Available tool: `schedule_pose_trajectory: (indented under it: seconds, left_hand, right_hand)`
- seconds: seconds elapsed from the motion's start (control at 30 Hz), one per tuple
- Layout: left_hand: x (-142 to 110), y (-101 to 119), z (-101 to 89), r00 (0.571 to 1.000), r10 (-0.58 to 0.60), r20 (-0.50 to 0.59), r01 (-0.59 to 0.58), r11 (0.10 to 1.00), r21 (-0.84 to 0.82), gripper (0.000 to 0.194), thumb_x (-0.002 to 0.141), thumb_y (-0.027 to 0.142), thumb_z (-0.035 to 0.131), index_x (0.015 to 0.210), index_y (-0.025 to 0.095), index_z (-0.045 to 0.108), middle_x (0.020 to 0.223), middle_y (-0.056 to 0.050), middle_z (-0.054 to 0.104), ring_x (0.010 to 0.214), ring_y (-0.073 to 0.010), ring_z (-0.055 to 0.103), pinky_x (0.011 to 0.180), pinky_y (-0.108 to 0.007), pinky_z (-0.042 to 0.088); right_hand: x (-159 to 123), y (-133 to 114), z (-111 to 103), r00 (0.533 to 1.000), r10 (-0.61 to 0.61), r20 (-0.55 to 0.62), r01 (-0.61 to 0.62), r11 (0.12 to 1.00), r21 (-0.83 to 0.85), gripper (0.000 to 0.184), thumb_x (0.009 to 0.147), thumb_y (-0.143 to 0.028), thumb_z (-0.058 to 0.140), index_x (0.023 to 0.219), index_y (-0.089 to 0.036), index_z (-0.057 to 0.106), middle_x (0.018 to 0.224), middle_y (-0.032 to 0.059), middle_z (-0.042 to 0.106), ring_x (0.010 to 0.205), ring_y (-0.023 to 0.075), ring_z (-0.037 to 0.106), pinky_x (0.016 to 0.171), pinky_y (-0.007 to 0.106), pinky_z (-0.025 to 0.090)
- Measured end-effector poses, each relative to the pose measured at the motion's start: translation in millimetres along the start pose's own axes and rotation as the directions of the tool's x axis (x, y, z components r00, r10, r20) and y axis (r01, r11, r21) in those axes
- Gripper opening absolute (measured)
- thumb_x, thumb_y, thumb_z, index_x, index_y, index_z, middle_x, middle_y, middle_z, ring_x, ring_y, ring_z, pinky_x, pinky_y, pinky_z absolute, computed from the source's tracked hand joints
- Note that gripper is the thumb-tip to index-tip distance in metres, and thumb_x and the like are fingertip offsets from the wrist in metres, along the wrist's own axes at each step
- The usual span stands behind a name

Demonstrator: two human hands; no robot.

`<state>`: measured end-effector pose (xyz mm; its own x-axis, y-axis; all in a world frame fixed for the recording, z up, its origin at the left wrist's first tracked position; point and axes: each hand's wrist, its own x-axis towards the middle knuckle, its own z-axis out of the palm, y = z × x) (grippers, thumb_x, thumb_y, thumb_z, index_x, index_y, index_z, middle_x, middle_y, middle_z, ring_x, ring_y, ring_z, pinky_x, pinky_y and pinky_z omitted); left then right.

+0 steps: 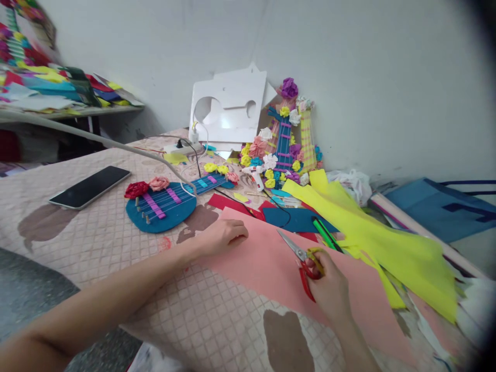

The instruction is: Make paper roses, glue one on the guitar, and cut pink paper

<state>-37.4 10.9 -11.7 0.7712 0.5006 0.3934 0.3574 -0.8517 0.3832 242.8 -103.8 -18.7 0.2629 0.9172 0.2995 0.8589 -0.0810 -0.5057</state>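
A long pink sheet (267, 258), paper or felt, lies flat across the table in front of me. My left hand (227, 236) rests on its left end with the fingers curled and closed against it; the fingertips are partly hidden. In my right hand (329, 281) is a pair of scissors (299, 252), its red and yellow handles gripped and its blades close together, pointing up and left over the sheet. Just beyond the sheet lie a green utility knife (326, 234) and a dark blue strip (294, 218).
Left of the sheet are a blue toy guitar (174, 214) with paper flowers and a tablet (91, 187). A glue gun (253, 176), a power strip (182, 150) and cables sit behind. Yellow sheets (387, 248) cover the right. Decorated guitars (284, 139) lean against the wall.
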Motion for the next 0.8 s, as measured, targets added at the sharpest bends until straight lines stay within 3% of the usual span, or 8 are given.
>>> schedule_pose_trajectory:
  seconds: [0.47, 0.67, 0.8]
  left_hand:
    - [-1, -1, 3.9, 0.998, -0.002, 0.056, 0.002, 1.0, -0.007, 0.02, 0.088, 0.012, 0.041, 0.089, 0.014, 0.061, 0.089, -0.007, 0.064, 0.08, -0.0147, 0.058, 0.068, -0.024, 0.042]
    - [-1, 5, 5.8, 0.997, 0.007, 0.082, 0.002, 0.994, -0.106, 0.02, 0.086, 0.01, 0.043, 0.095, 0.014, 0.06, 0.096, -0.009, 0.064, 0.086, -0.0157, 0.059, 0.073, -0.024, 0.044]
    - [0, 9, 4.6, 0.994, 0.013, 0.108, 0.004, 0.989, -0.151, 0.019, 0.084, 0.01, 0.046, 0.097, 0.014, 0.06, 0.097, -0.009, 0.064, 0.087, -0.0162, 0.059, 0.074, -0.025, 0.046]
  right_hand:
    - [-1, 4, 4, 0.997, 0.042, 0.07, -0.039, 0.998, -0.047, 0.018, 0.077, -0.036, 0.053, 0.089, -0.024, 0.052, 0.093, 0.0055, 0.067, 0.072, 0.021, 0.065, 0.059, 0.028, 0.046]
    - [-8, -6, -6, 0.974, -0.04, 0.222, 0.057, 0.996, -0.069, 0.037, 0.077, -0.04, 0.054, 0.108, -0.022, 0.045, 0.099, 0.0084, 0.063, 0.081, 0.0228, 0.064, 0.064, 0.03, 0.047]
    - [-25, -9, -29, 0.93, -0.134, 0.343, 0.182, 0.977, -0.114, 0.036, 0.077, -0.038, 0.055, 0.106, -0.02, 0.044, 0.088, 0.0063, 0.061, 0.077, 0.0219, 0.062, 0.066, 0.03, 0.047]
